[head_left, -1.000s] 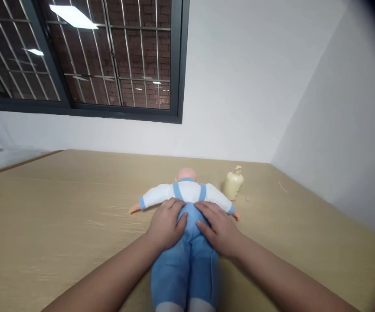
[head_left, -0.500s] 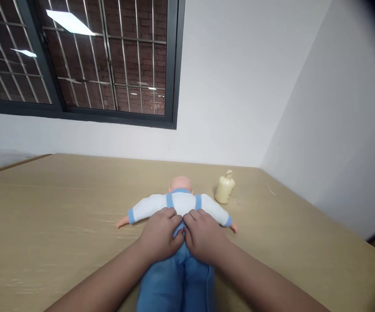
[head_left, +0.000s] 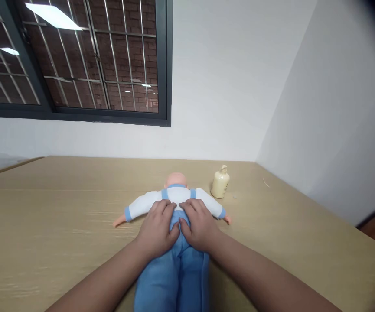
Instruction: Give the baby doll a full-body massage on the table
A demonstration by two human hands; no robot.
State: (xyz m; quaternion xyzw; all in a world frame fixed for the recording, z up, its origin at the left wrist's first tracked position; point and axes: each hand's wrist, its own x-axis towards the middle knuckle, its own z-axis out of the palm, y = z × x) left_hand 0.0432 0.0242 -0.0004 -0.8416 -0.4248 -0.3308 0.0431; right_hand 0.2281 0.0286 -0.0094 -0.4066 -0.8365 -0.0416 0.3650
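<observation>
A doll (head_left: 178, 193) in a white long-sleeved top and blue overalls (head_left: 158, 279) lies stretched out on the table, arms spread to both sides. Its head points away from me and no face shows. My left hand (head_left: 159, 227) rests on the left side of its torso, fingers lightly bent and thumb apart. On the right side of the torso lies my right hand (head_left: 200, 223), likewise with thumb and fingers apart. The two thumbs are close together over the middle of the overalls. Neither hand grips anything that I can see.
A cream pump bottle (head_left: 220, 184) stands beyond the doll's right-side arm. Nearby on the wooden table (head_left: 60, 208) lie a tiny pale bit and a thin strand (head_left: 265, 182). White walls and a barred window (head_left: 109, 56) border the far side.
My fingers have loosened and spread, from curled in close together to resting more openly on the torso, with a wider gap between the hands. The view has shifted slightly.
</observation>
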